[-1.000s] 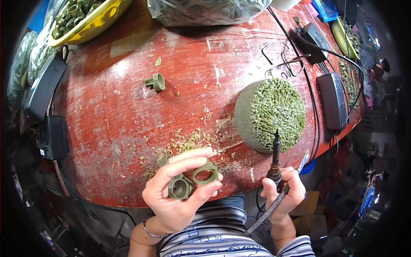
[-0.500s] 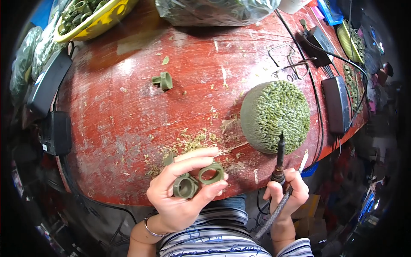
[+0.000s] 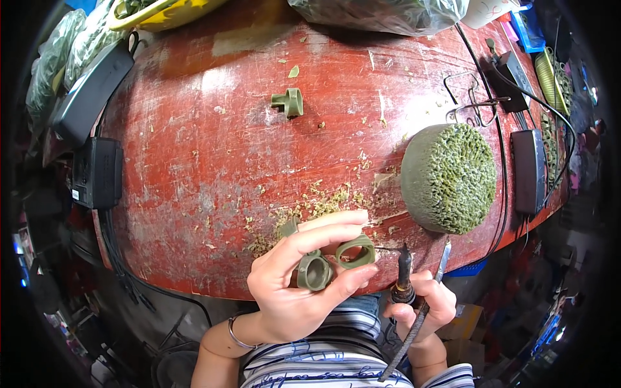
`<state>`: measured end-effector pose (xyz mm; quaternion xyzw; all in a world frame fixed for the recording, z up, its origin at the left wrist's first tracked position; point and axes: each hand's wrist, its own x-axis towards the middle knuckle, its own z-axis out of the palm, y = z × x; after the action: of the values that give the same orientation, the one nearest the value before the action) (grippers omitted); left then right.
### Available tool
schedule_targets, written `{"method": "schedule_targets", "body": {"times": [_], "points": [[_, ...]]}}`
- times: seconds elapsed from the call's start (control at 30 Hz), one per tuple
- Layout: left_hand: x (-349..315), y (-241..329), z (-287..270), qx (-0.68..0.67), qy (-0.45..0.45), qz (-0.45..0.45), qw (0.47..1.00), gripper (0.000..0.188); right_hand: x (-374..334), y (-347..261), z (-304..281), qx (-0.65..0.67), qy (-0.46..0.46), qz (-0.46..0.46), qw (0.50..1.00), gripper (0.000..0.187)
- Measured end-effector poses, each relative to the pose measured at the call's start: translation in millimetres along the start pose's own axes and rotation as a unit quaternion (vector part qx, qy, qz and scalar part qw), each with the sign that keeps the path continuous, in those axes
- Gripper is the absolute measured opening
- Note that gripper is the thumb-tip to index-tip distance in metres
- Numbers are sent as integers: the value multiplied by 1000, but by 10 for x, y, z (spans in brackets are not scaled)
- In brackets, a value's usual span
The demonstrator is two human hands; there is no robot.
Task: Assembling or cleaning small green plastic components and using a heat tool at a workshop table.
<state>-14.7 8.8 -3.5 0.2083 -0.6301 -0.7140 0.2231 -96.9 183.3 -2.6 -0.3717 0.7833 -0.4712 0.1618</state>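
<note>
Rising slightly, the left hand (image 3: pixel 294 288) now pinches the two joined olive-green wax rings (image 3: pixel 333 262) nearer the round green-crusted dome (image 3: pixel 448 178), above the red desk's (image 3: pixel 194 161) near edge. Right hand (image 3: pixel 420 307), closed, grips a dark soldering-style tool (image 3: pixel 404 275) just beside the rings.

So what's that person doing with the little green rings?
The left hand holds two green ring pieces side by side above the edge of the red table. The right hand grips a corded hot-tip tool, tip up, beside the rings. Green shavings and a green mound lie on the table.
</note>
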Motion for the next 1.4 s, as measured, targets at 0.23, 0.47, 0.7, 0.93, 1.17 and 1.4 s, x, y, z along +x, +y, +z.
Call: {"method": "schedule_targets", "body": {"times": [0.23,0.47,0.7,0.93,1.17,1.4], "points": [[-6,-20,-7,3,-6,1,1000,37,34,-50,-9,-18,-12,12,1000,36],[-9,-21,7,-7,4,5,1000,38,32,-51,-12,-12,-12,18,1000,36],[-1,-26,8,-19,6,3,1000,39,38,-64,-21,-12,-18,22,1000,36],[-5,-32,2,-24,13,-4,1000,39,29,-42,-7,-8,-15,25,1000,36],[12,-21,22,-18,5,12,1000,37,-108,-29,-11,99,159,112,976,52],[-3,-10,39,-9,12,30,999,36,117,-156,-722,-79,208,83,971,55]]}}
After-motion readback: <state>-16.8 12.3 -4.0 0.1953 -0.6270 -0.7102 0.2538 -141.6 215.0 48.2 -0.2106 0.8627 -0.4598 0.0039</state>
